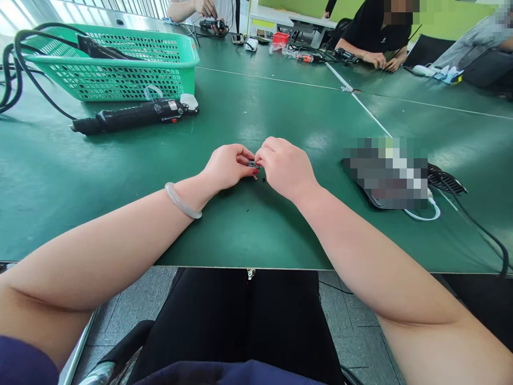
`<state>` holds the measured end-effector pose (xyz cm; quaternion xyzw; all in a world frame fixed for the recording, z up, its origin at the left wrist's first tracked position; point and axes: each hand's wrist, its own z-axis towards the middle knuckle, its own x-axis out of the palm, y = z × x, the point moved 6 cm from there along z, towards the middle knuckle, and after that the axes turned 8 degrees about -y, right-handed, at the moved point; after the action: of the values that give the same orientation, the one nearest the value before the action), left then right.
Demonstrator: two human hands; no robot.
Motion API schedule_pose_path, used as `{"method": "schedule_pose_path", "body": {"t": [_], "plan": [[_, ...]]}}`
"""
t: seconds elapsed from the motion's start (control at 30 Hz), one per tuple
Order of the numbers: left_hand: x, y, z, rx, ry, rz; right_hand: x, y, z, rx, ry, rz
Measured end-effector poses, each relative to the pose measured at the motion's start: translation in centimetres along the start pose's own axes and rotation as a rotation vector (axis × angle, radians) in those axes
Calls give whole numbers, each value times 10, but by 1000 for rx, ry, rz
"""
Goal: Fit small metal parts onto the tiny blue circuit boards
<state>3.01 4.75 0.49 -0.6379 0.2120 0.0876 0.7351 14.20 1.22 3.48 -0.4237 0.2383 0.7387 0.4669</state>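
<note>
My left hand [230, 167] pinches a small dark part with light specks [253, 164] between thumb and fingers, just above the table. It looks like a tiny circuit board, but its exact kind is too small to tell. Against the right end of this part, the fingertips of my right hand [286, 168] are pressed together. Whether they grip the part itself or something smaller is hidden. A tiny black piece [263, 180] lies on the green table [240, 235] beneath my hands.
At the left, a black electric screwdriver [134, 115] lies before a green basket [120, 64] with cables. A tablet-like device [385, 174], partly blurred, lies right with a white cable [425, 216]. Other people's hands [387, 60] work across the table, near a red box [280, 38].
</note>
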Motion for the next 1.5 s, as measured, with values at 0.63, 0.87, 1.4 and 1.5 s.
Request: {"method": "schedule_pose_path", "body": {"t": [0.63,0.87,1.4,1.5], "plan": [[1,-2,-3,-27,34,-32,5,1,-1,-5,-37,31],[3,9,1,-190,-7,-368,-2,-21,-3,235,-40,299],[-2,12,3,-325,-110,-456,23,-13,-9,243,241,204],[-1,11,2,-319,-96,-456,25,-12,-8,191,248,165]]}}
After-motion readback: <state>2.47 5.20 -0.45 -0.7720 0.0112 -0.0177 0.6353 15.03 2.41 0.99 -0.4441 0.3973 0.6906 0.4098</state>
